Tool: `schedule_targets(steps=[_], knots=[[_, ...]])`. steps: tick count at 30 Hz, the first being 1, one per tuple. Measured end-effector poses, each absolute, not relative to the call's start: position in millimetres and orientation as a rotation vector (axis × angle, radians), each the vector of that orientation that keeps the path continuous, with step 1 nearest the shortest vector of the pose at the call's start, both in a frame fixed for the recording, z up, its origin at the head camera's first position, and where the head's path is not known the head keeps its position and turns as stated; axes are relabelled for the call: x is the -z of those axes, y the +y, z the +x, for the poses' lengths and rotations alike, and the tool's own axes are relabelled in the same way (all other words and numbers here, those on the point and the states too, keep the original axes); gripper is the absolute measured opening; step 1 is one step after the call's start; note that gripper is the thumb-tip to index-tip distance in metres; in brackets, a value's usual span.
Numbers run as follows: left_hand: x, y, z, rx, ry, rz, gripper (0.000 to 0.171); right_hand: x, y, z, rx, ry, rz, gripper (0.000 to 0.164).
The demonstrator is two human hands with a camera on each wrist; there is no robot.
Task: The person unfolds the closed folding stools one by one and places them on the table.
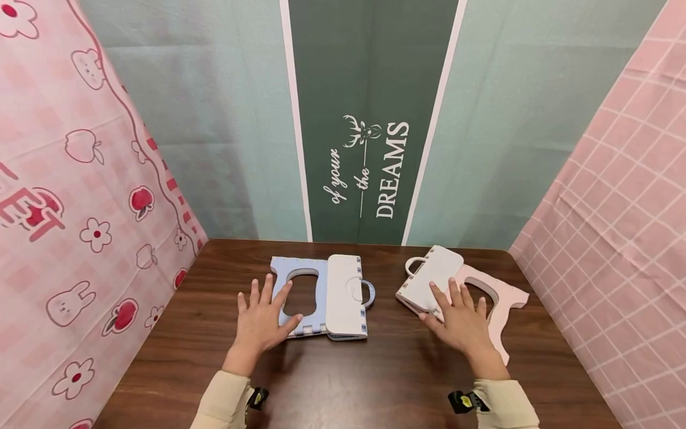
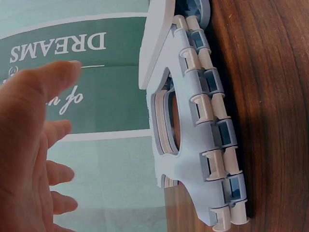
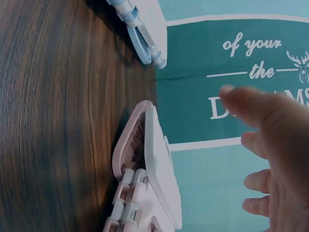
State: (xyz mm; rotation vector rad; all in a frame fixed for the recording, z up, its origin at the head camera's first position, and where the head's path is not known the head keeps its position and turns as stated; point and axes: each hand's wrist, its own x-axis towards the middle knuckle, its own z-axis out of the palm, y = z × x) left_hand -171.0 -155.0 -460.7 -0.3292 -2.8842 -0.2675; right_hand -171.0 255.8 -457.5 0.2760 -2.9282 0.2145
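Note:
Two folding stools with white tops lie folded flat on the table. The blue one is left of centre, its loop handle pointing right. Above its left end hovers my left hand, fingers spread. In the left wrist view, a gap shows between that hand and the blue stool's hinged edge. The pink stool lies slanted at the right, its handle toward upper left. Over it is my right hand, fingers spread, hiding part of it. The right wrist view shows this hand apart from the pink stool.
The dark wooden table ends at a green curtain with white lettering. A pink patterned cloth hangs at the left and a pink checked cloth at the right. Black straps circle both wrists.

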Motion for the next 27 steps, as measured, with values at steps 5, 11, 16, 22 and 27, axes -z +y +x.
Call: schedule_targets(steps=[5, 11, 16, 22, 27], knots=[[456.8, -156.0, -169.2, 0.221, -2.852, -0.356, 0.064, 460.0, 253.5, -169.9, -0.181, -2.828, 0.341, 0.055], [457.2, -156.7, -169.3, 0.207, -2.850, -0.360, 0.054, 461.6, 253.9, -169.2, -0.180, -2.795, 0.366, 0.047], [455.3, -156.6, -169.6, 0.201, -2.837, -0.356, 0.054, 459.9, 252.2, -169.4, -0.208, -2.809, 0.362, 0.050], [448.2, -159.0, -160.6, 0.305, -2.875, -0.320, 0.059, 456.4, 249.1, -157.2, -0.353, -2.795, 0.335, 0.056], [450.2, -164.5, -157.8, 0.400, -2.894, -0.316, 0.061, 462.3, 248.8, -151.2, -0.433, -2.804, 0.295, 0.060]])
